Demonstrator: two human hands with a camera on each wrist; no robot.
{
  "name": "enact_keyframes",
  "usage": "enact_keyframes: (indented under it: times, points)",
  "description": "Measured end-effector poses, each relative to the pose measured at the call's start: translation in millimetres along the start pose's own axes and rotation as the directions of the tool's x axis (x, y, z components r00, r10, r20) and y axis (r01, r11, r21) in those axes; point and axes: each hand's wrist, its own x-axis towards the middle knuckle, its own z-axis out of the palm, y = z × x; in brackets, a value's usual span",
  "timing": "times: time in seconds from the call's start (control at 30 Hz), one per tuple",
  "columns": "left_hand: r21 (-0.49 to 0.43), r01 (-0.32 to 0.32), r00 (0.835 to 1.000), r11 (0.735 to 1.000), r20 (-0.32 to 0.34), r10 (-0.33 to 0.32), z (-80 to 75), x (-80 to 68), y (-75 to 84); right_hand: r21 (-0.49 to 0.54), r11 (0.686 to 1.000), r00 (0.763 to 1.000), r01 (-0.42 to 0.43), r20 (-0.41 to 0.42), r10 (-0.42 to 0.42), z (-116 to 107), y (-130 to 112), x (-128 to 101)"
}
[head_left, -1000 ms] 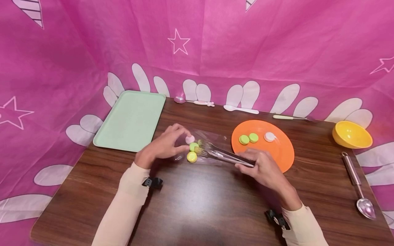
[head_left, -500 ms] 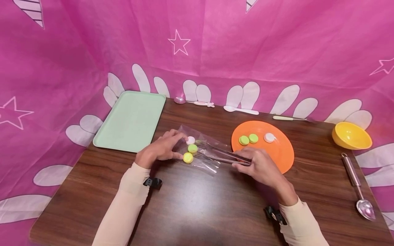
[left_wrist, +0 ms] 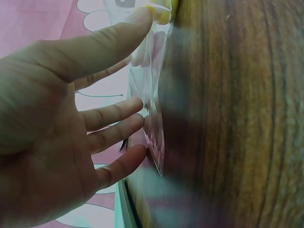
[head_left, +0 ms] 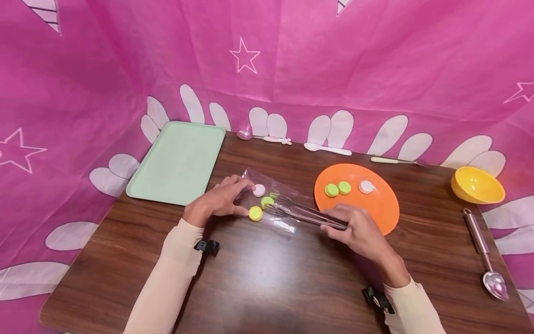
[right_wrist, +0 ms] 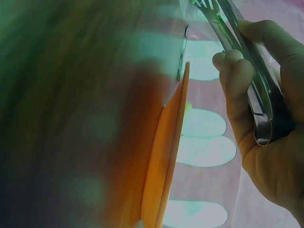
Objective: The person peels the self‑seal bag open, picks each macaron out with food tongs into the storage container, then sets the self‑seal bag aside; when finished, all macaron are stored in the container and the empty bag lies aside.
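Note:
A clear plastic bag lies on the table with a pink macaron, a green macaron and a yellow macaron at its left end. My left hand touches that end, its thumb by the yellow macaron and its forefinger by the pink one. In the left wrist view, the fingers reach the film fairly straight and spread. My right hand grips metal tongs with fork-shaped tips. Those tips stand apart at the green macaron; whether they pinch it is unclear.
An orange plate bears two green macarons and a white one. A mint tray lies at left. Spoons and a pale-handled utensil line the back. A yellow bowl and a metal scoop are at right.
The tongs' tips have spread from close together to apart. The green macaron has shifted slightly right since half a second ago. The yellow one sits a little further left than a second ago.

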Motion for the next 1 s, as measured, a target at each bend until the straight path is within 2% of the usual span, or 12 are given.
enact_keyframes:
  times: [0.2, 0.37, 0.53, 0.7, 0.87, 1.0]
  points:
    - [-0.013, -0.001, 1.000, 1.000, -0.007, 0.001, -1.5, -1.1, -0.9, 0.025, 1.000, 1.000, 0.014, -0.019, -0.014, -11.7, 6.7, -20.0]
    - [-0.009, 0.001, 1.000, 1.000, -0.013, -0.001, -1.4, -1.0, -1.3, -0.011, 1.000, 0.996, -0.002, -0.084, 0.001, -27.5, 13.9, -43.4]
    - [-0.007, 0.006, 1.000, 1.000, -0.019, -0.006, -0.5, -1.9, -0.9, -0.036, 0.994, 0.980, -0.104, -0.177, 0.096, -50.3, 26.6, -72.1]
    - [0.003, 0.030, 0.999, 1.000, -0.021, -0.030, 1.9, -2.3, -0.7, -0.016, 0.977, 0.946, -0.214, -0.254, 0.203, -73.2, 43.8, -100.4]
    - [0.019, 0.056, 0.998, 0.998, -0.016, -0.056, 1.9, -2.1, 0.4, -0.038, 0.952, 0.918, -0.303, -0.278, 0.282, -83.5, 59.4, -123.3]
    - [0.026, 0.061, 0.998, 0.998, -0.015, -0.060, 1.5, -1.5, 1.3, -0.063, 0.938, 0.909, -0.341, -0.278, 0.312, -81.6, 65.8, -134.0]
